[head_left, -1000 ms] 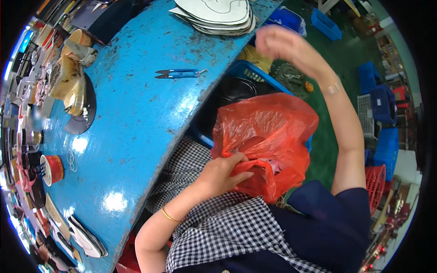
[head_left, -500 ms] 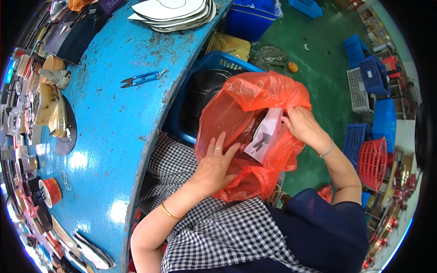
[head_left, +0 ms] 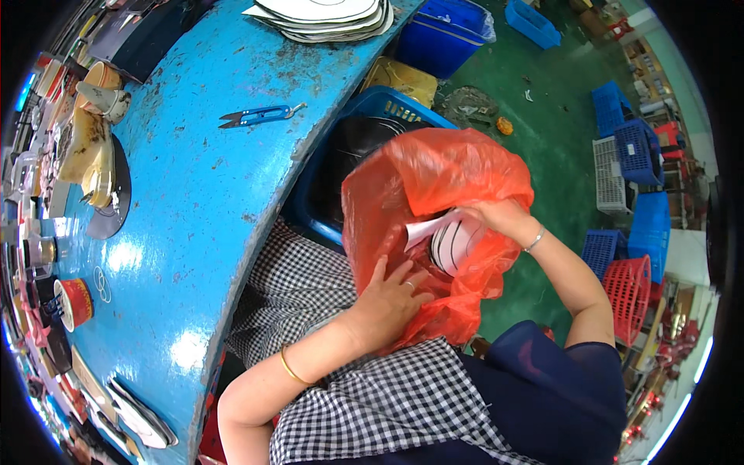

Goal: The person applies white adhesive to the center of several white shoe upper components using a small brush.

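Our left hand (head_left: pixel 389 308) lay spread on a crinkled, translucent red plastic bag (head_left: pixel 465 167); inside, pale pink, curved-edged sheets (head_left: pixel 463 246) sat nearest our right hand (head_left: pixel 504 217), whose partly hidden grip we couldn't tell.

Cannot see every finger of right hand (head_left: pixel 502 218), partly inside red bag (head_left: pixel 473 170). Cannot trace pale pieces (head_left: pixel 456 246) whole, just ahead of left hand (head_left: pixel 389 307), partly covered by bag. See sheet stack (head_left: pixel 324 11), well beyond left hand, cut by upper edge. Cannot identify shelf clutter (head_left: pixel 657 399), well right of right hand: too small.
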`<state>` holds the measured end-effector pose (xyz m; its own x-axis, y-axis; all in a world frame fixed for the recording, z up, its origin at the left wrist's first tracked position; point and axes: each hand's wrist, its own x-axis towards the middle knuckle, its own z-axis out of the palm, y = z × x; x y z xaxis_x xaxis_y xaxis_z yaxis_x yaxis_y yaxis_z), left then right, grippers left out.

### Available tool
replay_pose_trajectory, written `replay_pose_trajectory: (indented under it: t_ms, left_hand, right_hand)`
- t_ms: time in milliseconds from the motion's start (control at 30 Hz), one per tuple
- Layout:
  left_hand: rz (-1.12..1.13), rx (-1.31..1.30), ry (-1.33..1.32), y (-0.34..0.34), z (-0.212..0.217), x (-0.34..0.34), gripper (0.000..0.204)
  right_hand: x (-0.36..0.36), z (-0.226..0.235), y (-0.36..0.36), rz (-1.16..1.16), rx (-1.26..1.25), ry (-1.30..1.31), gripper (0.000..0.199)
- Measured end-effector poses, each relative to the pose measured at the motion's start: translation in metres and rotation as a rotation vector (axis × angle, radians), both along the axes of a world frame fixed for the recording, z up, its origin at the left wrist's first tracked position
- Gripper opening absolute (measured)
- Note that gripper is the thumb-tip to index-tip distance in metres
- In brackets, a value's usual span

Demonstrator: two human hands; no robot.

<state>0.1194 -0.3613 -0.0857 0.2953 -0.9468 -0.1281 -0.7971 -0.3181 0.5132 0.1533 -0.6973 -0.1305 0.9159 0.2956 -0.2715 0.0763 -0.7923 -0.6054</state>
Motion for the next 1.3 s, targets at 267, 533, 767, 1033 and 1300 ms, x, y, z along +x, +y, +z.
replay_pose_trajectory:
  t_ms: [267,533,767,1033,1300]
  left_hand:
    - [-0.043,0.075,0.041,0.004,0.013,-0.003,0.049]
    - [-0.022,0.050,0.086,0.004,0.001,-0.014,0.047]
    - [0.006,0.191,0.220,0.010,-0.001,-0.015,0.040]
    - [-0.015,0.292,0.245,0.011,0.010,-0.014,0.031]
    - [0.017,0.402,0.266,0.008,0.020,-0.017,0.033]
  right_hand:
    - [0.020,0.006,0.031,0.096,-0.339,0.050,0.045]
    - [-0.025,-0.061,0.017,0.541,-0.361,0.081,0.046]
    - [-0.001,-0.031,0.019,0.492,-0.518,0.276,0.034]
    - [-0.005,0.004,0.010,0.006,0.134,0.365,0.039]
    - [-0.018,0.024,-0.003,-0.073,-0.005,0.240,0.036]
